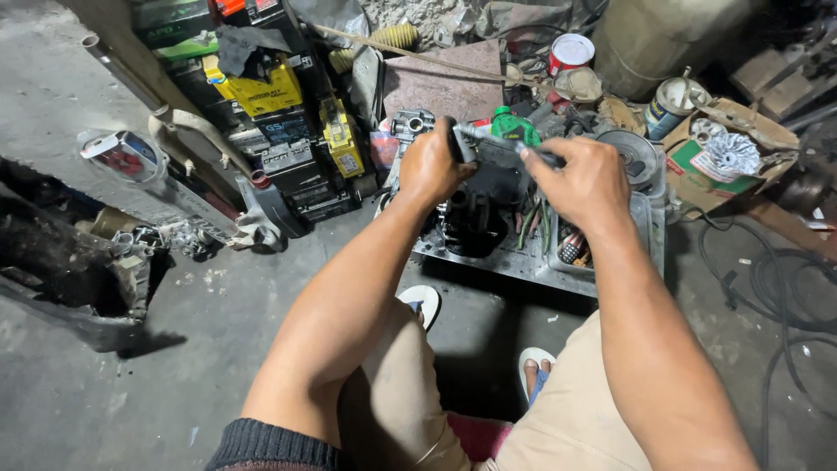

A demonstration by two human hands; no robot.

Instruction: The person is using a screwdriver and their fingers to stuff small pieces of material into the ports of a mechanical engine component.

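Note:
My left hand (432,166) grips a grey metal engine part (490,148) at its left end. My right hand (584,181) is closed around a dark-handled tool (539,157) whose tip meets the same part from the right. Both hands are held above a greasy metal tray (514,257) on the floor. A black engine block (473,222) sits in the tray under my hands. A few hand tools (536,225) lie beside the block. My knees and sandalled feet (423,301) show at the bottom.
Stacked black and yellow batteries (279,113) stand at the left. A green bottle (513,126), cans (571,52) and a cardboard box with a fan wheel (728,153) crowd the back right. Black cables (776,279) lie at right. Dark engine scrap (70,262) is far left.

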